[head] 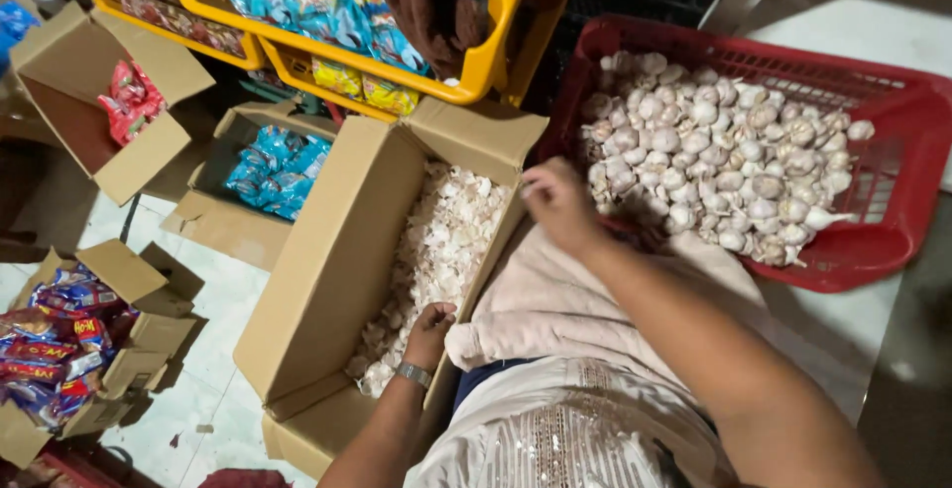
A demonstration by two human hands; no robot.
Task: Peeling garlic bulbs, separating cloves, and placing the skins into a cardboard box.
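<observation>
A long open cardboard box (327, 250) stands in front of me, holding a pile of white garlic pieces (446, 230). My left hand (431, 329), with a metal band on the wrist, rests at the near end of that pile, its fingers dug into the pieces. My right hand (560, 205) hovers over the box's right rim, fingertips pinched on a small white garlic piece (526, 190). To the right sits a red plastic crate (892, 111) heaped with whole garlic bulbs (714, 151). A pale cloth (555, 300) lies over my lap.
Yellow wire racks (476, 71) of packets stand behind the box. On the floor to the left are open cartons: one with blue packets (273, 166), one with red packets (129, 101), one with mixed snack packets (59, 339). A brown cloth (426, 2) hangs on the rack.
</observation>
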